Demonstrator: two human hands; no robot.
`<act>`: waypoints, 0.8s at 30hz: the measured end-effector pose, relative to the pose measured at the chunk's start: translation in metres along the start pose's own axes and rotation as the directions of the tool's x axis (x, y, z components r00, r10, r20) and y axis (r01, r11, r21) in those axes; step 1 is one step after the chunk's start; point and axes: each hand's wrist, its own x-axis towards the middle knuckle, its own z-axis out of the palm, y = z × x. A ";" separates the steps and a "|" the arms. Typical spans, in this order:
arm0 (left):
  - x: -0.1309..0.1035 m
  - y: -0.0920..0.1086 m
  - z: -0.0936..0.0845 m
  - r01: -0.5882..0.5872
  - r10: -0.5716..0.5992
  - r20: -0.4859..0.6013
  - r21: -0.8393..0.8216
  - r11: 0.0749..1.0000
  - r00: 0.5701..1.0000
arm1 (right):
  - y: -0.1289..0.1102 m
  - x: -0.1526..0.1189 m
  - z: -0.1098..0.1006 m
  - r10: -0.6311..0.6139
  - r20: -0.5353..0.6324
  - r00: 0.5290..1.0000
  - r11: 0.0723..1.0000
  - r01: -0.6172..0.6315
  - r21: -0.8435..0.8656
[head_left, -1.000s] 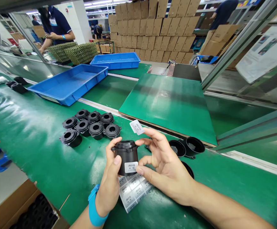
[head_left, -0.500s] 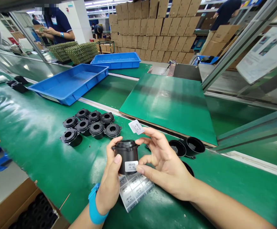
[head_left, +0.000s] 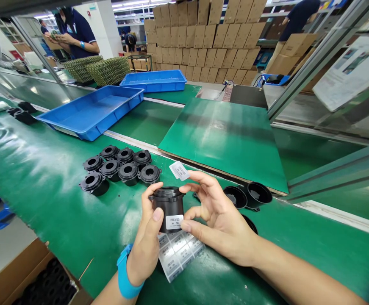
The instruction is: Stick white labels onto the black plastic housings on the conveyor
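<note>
My left hand point(head_left: 148, 237), with a blue wristband, grips a black round plastic housing point(head_left: 171, 203) upright, its thumb on the side wall. A white printed label point(head_left: 174, 222) lies on the housing's lower front. My right hand point(head_left: 216, 216) has its thumb at that label's right edge, and its fingers touch the housing's right side. More white labels point(head_left: 179, 170) stick up from the tip of its raised finger. Under the housing, a sheet of labels point(head_left: 181, 254) lies on the green table, its upper edge hidden.
Several black housings point(head_left: 120, 168) stand in a group at left, and others lie open side up point(head_left: 259, 193) at right. Blue trays point(head_left: 92, 111) sit beyond them, beside a raised green board point(head_left: 222, 135). A carton point(head_left: 22, 271) of black parts is at lower left. A co-worker point(head_left: 76, 34) stands behind.
My left thumb has shifted slightly on the housing. My right hand stays almost in place at the label, and the labels on its finger tilt a little.
</note>
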 end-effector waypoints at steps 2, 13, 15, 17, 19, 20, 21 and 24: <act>0.000 0.000 0.000 -0.023 0.023 0.008 0.009 1.000 1.000 | 0.000 -0.001 -0.001 0.002 0.016 1.000 1.000 -0.002 0.008; -0.002 0.002 0.004 -0.042 0.044 -0.016 0.071 0.997 0.999 | -0.002 0.000 0.001 -0.019 0.019 1.000 1.000 0.019 -0.007; -0.001 0.001 0.004 -0.067 0.069 -0.020 0.077 0.995 0.997 | -0.002 -0.001 0.001 -0.036 0.015 0.999 0.999 0.036 -0.035; 0.000 -0.001 0.001 -0.100 0.098 0.031 0.073 0.992 0.995 | -0.002 -0.002 0.001 -0.112 -0.009 0.994 0.989 0.111 -0.100; 0.001 -0.003 -0.003 -0.126 0.122 0.068 0.066 0.990 0.990 | 0.001 -0.003 -0.001 -0.245 -0.018 0.969 0.947 0.235 -0.219; 0.002 -0.005 -0.005 -0.135 0.131 0.073 0.057 0.989 0.989 | 0.004 -0.002 -0.002 -0.304 0.005 0.953 0.911 0.292 -0.291; 0.002 -0.006 -0.007 -0.139 0.136 0.075 0.043 0.989 0.988 | 0.006 -0.002 -0.003 -0.345 0.044 0.938 0.869 0.337 -0.362; 0.002 -0.008 -0.009 -0.128 0.126 0.107 0.013 0.992 0.986 | 0.015 0.002 -0.005 -0.408 0.160 0.899 0.745 0.429 -0.511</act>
